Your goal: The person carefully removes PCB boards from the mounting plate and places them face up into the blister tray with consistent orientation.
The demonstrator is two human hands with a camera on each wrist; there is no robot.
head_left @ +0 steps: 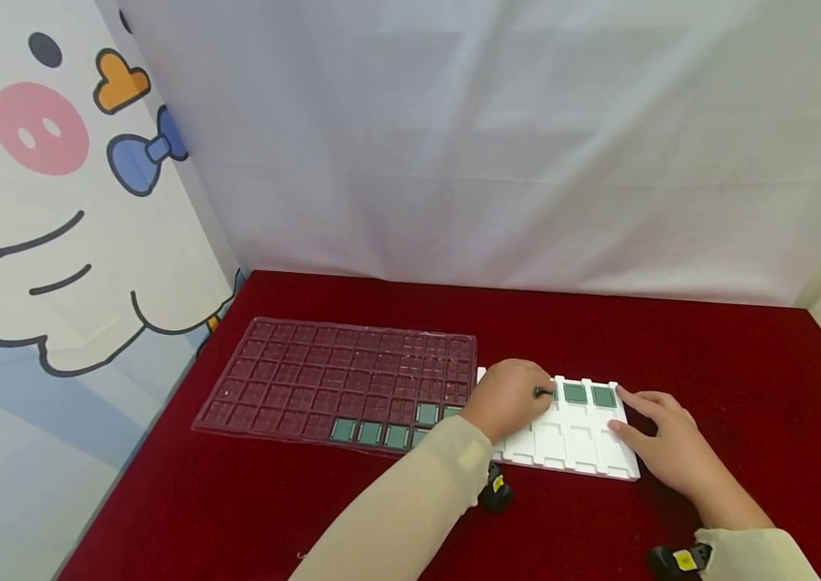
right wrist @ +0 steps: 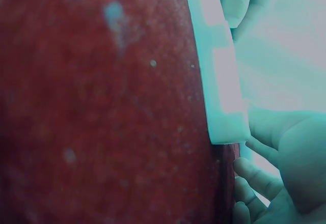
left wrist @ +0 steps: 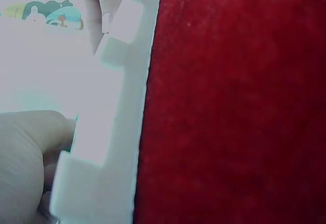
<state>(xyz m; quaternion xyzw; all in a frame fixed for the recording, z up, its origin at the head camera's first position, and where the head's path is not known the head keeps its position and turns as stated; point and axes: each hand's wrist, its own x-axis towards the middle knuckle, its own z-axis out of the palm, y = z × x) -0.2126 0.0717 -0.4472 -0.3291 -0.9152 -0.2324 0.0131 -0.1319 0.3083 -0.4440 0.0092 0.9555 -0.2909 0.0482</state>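
Note:
A white slotted tray [head_left: 576, 440] lies on the red cloth, with green square chips [head_left: 576, 394] in its far row at the right end. My left hand [head_left: 510, 395] is over the tray's far row and pinches a small dark green chip [head_left: 543, 392], mostly hidden by the fingers. In the left wrist view, only a green sliver shows beside the thumb [left wrist: 53, 127]. My right hand [head_left: 672, 440] grips the tray's right end, thumb on its top and index finger at the far corner. The right wrist view shows the other fingers [right wrist: 260, 178] bent beside that end.
Left of the white tray is a clear plastic tray [head_left: 323, 379] with many pockets. Several green chips [head_left: 370, 433] sit in its near right pockets. My left forearm [head_left: 410, 500] crosses in front of its near right corner. A white curtain [head_left: 512, 161] hangs behind the table.

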